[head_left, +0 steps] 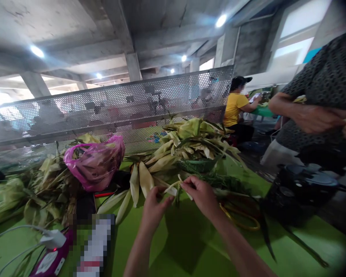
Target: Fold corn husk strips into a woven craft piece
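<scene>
A thin, pale corn husk strip [172,187] stretches between my two hands above the green table. The thumb and fingers of my left hand [155,204] are closed on its left part. My right hand [200,192] pinches it near its right end, where loose ends stick up and hang down. Just behind lie broad dried corn husks [145,179], fanned out on the table. Beyond them a green basket [196,165] carries a heap of husks [190,134]. Scissors with yellow handles [242,221] lie beside my right forearm.
On the left stand a pink plastic bag [96,163] and a husk pile [50,188]. A phone [96,246] and a purple power strip [53,254] lie nearer. A perforated metal screen [118,107] runs behind. At right are a dark pot-like object [300,192] and a standing person [323,92].
</scene>
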Tool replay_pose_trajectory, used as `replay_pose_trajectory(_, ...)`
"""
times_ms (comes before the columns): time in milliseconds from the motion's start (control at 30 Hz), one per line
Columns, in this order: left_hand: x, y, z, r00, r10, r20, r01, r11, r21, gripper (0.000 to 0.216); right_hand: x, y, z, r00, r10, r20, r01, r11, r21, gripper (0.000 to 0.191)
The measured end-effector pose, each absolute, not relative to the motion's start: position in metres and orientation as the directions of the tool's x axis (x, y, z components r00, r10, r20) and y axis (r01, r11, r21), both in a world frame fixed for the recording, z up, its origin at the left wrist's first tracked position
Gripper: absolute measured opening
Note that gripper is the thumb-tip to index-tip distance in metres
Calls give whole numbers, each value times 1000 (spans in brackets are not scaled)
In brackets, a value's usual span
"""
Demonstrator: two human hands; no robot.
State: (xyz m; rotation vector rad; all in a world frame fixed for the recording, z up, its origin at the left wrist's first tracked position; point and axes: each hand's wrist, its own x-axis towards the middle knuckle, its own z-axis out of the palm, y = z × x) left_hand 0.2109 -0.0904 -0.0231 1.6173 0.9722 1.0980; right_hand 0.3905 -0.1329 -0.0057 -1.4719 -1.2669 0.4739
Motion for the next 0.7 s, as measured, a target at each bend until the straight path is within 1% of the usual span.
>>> replay_pose_trajectory(100,230,-96,-29,236,946,221,34,-235,971,33,382,-135,-4,357,866,350,466,159,-870,26)
replay_pose_trajectory(200,241,-100,-30,183,960,212,-44,-208,977,27,379,-137,-3,353,872,338,456,155,-876,26)
replay_pose_trajectory(267,242,-99,-28,189,966,174,-107,-156,982,24,379,-137,-3,342,881,328,442,157,-883,26)
replay_pose_trajectory(333,238,-97,-25,210,968,140,-177,-103,979,25,379,-137,-3,331,887,323,429,163,-888,26)
replay_pose_trajectory(500,231,-97,-24,217,972,87,-309,-16,951,23,376,-137,-4,308,897,316,393,183,-901,24)
replay_pose_trajectory(600,232,-97,-26,225,971,79,-326,-2,945,21,376,-135,-6,304,906,294,335,188,-923,24)
replay_pose_trajectory(667,229,-93,-29,196,975,104,-271,-48,961,20,379,-134,-7,298,926,231,234,164,-958,26)
replay_pose_trajectory(700,226,-89,-31,166,977,130,-215,-93,972,19,382,-133,-8,301,933,199,170,152,-974,27)
